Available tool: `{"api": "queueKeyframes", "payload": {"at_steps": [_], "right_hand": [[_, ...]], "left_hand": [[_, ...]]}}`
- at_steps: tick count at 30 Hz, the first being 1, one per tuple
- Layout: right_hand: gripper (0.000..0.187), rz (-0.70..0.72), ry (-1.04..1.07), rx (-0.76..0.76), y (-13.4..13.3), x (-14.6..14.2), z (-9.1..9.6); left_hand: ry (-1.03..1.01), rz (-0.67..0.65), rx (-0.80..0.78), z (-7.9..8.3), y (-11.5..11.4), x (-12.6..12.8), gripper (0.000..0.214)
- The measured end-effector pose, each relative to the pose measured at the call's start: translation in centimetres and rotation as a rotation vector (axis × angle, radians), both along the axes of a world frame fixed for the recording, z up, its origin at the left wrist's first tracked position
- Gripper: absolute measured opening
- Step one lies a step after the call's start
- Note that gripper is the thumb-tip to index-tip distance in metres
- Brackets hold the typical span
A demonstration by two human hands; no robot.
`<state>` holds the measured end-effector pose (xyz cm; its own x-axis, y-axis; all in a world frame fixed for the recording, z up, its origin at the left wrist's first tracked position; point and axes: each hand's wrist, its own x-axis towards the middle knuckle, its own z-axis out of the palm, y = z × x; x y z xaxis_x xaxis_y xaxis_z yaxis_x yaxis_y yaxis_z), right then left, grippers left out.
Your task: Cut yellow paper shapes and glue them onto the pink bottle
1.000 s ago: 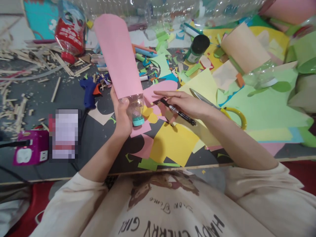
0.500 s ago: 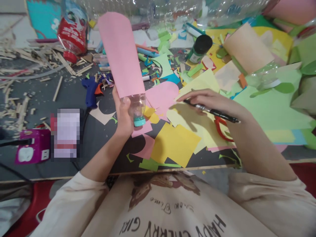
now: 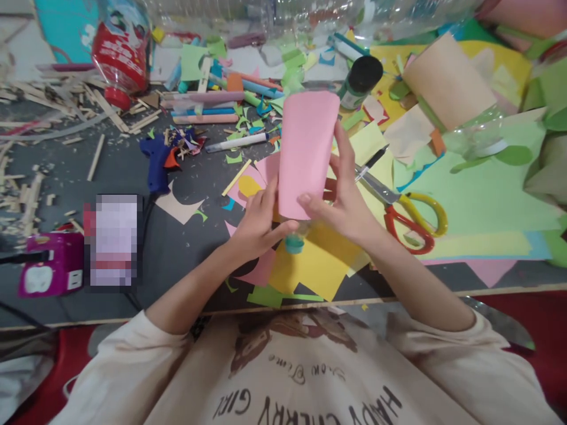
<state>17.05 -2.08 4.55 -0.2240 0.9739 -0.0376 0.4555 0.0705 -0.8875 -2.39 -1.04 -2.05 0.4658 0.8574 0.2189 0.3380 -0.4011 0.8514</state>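
Observation:
Between my hands is a plastic bottle wrapped in pink paper (image 3: 308, 153), tilted with its teal cap (image 3: 294, 243) toward me. My left hand (image 3: 261, 224) closes on its lower left side, near the neck. On the right side, my right hand (image 3: 339, 195) grips the paper, thumb across the front. A black marker (image 3: 375, 159) shows just beyond my right hand; whether the fingers touch it I cannot tell. Scissors with red and yellow handles (image 3: 414, 221) rest on pale yellow paper to the right. Beneath the bottle is a yellow sheet (image 3: 328, 260).
A blue glue gun (image 3: 157, 162) and a phone-like pixelated screen (image 3: 113, 239) are on the left. Wooden sticks and a red-labelled bottle (image 3: 121, 53) stand farther back. Behind my hands are several pens, a black-capped jar (image 3: 361, 82) and paper scraps. A paper-wrapped bottle (image 3: 449, 82) lies right.
The pink-wrapped bottle has moved right and toward me. My right hand has come left and now grips it too. The scissors are uncovered, and the marker points away from me.

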Motion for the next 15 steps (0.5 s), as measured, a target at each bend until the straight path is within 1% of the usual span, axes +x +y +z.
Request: {"api": "queueKeyframes", "payload": {"at_steps": [2, 4, 7, 11, 13, 15], "right_hand": [[0.094, -0.01, -0.047, 0.018, 0.3, 0.1, -1.5], [0.09, -0.02, -0.087, 0.057, 0.5, 0.6, -3.0], [0.086, -0.066, -0.077, 0.107, 0.5, 0.9, -4.7], [0.08, -0.098, -0.036, 0.157, -0.1, 0.5, -5.7], [0.078, -0.099, -0.008, 0.16, -0.3, 0.3, -5.8], [0.078, -0.103, 0.024, 0.156, -0.4, 0.1, -5.7]], "left_hand": [[0.082, -0.01, 0.011, 0.2, 0.2, -0.2, 0.079], [0.127, 0.024, 0.026, 0.3, 0.6, -0.5, 0.068], [0.25, 0.048, 0.109, 0.4, 1.3, -1.0, 0.051], [0.447, 0.022, 0.191, 0.8, 1.5, -1.1, 0.042], [0.512, 0.031, 0.193, 1.3, 1.5, -1.2, 0.034], [0.558, 0.068, 0.195, 1.8, 1.5, -1.3, 0.03]]}}
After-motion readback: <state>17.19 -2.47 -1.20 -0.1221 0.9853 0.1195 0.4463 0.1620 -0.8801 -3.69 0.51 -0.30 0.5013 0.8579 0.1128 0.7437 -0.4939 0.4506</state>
